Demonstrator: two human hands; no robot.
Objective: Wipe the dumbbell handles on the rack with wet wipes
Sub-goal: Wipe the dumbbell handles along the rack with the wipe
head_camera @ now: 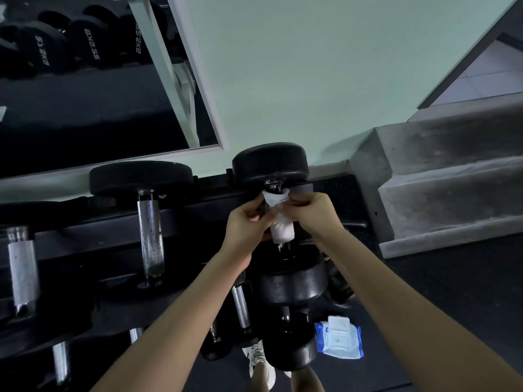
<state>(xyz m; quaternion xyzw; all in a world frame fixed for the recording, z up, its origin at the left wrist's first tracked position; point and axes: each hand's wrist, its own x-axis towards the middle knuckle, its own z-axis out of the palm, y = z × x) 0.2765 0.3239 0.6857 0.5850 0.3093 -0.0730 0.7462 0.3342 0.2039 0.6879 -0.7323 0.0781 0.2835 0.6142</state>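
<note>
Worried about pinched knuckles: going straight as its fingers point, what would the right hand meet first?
The wet wipe that the right hand pinches, wrapped round the dumbbell; beyond it probably the left hand, depth unclear.

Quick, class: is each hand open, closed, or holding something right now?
Left hand: closed, pinching the wet wipe wrapped round the handle of the dumbbell.
Right hand: closed, pinching the same wet wipe.

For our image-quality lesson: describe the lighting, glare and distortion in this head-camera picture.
Head view: dim overall, the rack and floor nearly black; the white wipe is brightest; small glints on the knurled handle; the wide-angle lens slants and bows the mirror frame.
</note>
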